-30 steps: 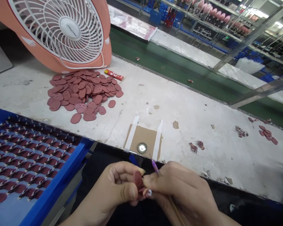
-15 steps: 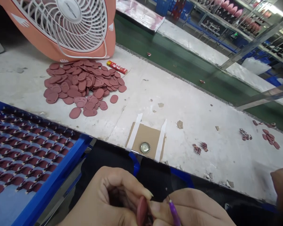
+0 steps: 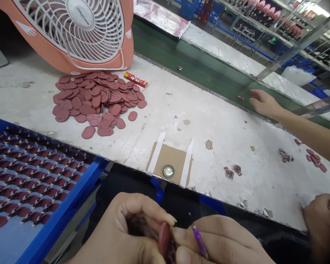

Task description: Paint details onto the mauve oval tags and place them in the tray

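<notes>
My left hand [image 3: 126,231] pinches a flat oval dull-red piece [image 3: 164,242], probably rubber, at the bottom edge of the view. My right hand [image 3: 222,242] grips a thin stick with a purple tip [image 3: 199,240], and its fingers press against the oval piece's right side. The stick's point is hidden behind my fingers. Ahead of my hands, a round metal cap [image 3: 168,171] lies on a cardboard square [image 3: 173,161] held down by white tape strips. A loose pile of similar oval pieces [image 3: 99,102] lies farther up the white bench [image 3: 165,117].
A blue tray [image 3: 66,209] at lower left holds rows of red pieces. An orange fan [image 3: 71,33] and a small red box [image 3: 135,79] stand beyond the pile. A co-worker's hand [image 3: 264,102] reaches over the far bench edge; another hand [image 3: 323,220] is at lower right.
My hands have dropped lower in the view, with the oval piece and stick still held. A co-worker's arm has come in from the right over the bench. The other hand at lower right has moved farther in.
</notes>
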`<state>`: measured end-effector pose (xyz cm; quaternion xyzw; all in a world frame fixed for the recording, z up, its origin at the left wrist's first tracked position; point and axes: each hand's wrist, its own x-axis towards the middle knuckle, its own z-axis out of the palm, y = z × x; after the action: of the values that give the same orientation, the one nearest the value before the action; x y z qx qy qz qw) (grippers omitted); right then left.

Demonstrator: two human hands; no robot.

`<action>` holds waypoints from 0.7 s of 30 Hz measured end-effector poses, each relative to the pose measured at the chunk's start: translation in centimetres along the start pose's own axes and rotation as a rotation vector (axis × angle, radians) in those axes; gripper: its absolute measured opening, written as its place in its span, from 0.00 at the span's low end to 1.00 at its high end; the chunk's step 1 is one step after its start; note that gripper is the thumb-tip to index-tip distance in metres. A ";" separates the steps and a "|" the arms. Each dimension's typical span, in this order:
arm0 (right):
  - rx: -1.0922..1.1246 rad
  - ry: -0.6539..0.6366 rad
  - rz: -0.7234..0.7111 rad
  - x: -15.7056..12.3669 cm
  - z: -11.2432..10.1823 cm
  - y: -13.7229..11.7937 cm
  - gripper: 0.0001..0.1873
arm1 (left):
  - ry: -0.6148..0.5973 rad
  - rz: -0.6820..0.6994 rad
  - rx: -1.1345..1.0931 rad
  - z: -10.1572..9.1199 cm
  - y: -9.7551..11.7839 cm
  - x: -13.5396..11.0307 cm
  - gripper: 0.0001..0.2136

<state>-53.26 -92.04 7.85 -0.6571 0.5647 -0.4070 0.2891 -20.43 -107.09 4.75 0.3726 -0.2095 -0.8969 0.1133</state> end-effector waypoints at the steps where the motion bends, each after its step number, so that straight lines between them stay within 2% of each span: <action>1: -0.007 0.006 -0.010 0.0 -0.5 0.1 0.06 | -0.011 0.007 -0.014 0.1 0.1 0.0 0.15; 3: -0.020 0.017 -0.032 0.2 -0.7 0.1 0.03 | -0.030 0.024 -0.042 0.1 0.3 0.1 0.15; 5: -0.031 0.006 -0.044 0.7 0.6 -0.5 0.03 | -0.036 0.066 -0.057 -0.1 0.4 0.3 0.15; 8: -0.118 0.016 -0.049 2.2 5.8 -1.9 0.12 | -0.044 0.193 -0.029 -1.0 0.2 0.8 0.14; 11: -0.241 0.192 -0.129 4.5 12.4 -3.5 0.19 | -0.105 0.355 0.056 -2.4 0.0 1.4 0.13; 13: -0.249 0.252 -0.222 6.0 15.3 -3.9 0.21 | -0.177 0.475 0.156 -3.4 0.1 1.7 0.15; 15: -0.216 0.232 -0.328 7.2 16.5 -4.0 0.19 | -0.225 0.569 0.253 -4.2 0.3 1.8 0.17; 17: -0.194 0.180 -0.395 7.9 16.5 -3.7 0.16 | -0.226 0.618 0.309 -4.5 0.5 1.7 0.18; 21: -0.228 0.173 -0.413 8.4 16.4 -3.5 0.12 | -0.201 0.641 0.333 -4.4 0.9 1.5 0.15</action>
<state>-37.11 -100.93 4.27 -0.7498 0.4832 -0.4459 0.0745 -18.33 -109.74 1.44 0.2115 -0.4687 -0.8016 0.3049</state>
